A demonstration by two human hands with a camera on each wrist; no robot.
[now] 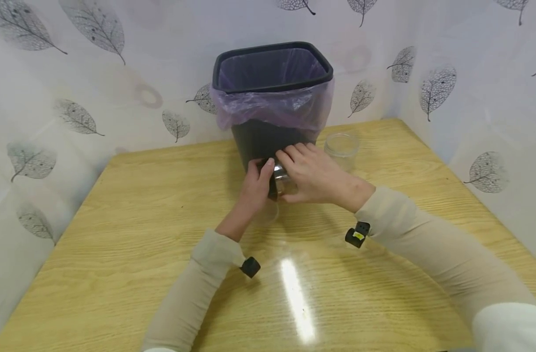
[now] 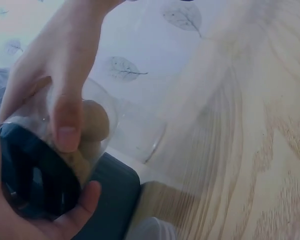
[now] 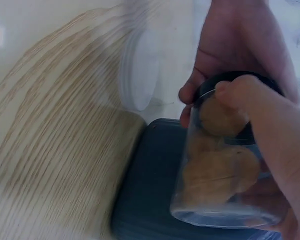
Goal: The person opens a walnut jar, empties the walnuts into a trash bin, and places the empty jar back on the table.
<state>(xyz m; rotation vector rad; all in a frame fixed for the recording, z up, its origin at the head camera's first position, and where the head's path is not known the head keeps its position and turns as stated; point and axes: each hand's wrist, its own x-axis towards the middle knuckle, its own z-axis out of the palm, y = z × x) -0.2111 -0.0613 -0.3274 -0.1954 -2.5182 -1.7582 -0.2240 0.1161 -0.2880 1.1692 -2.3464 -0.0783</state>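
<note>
A clear jar (image 3: 220, 175) with a black lid (image 2: 37, 165) lies tilted between the two hands, in front of a black bin (image 1: 268, 139). Several rounded brown pieces (image 3: 220, 170) show through its wall; their kind is unclear. My left hand (image 1: 255, 188) grips the black lid end, its thumb along the edge. The clear body is held by my right hand (image 1: 313, 173), with the thumb (image 3: 237, 92) pressed near the lid in the right wrist view. In the head view the hands hide most of the jar.
A pinkish-purple bag (image 1: 276, 110) lines the bin and hangs over its rim. To the right stands a clear round container (image 1: 341, 145). Another clear round piece (image 1: 268, 213) lies in front of the bin. The wooden table (image 1: 162, 205) meets leaf-patterned walls behind and right.
</note>
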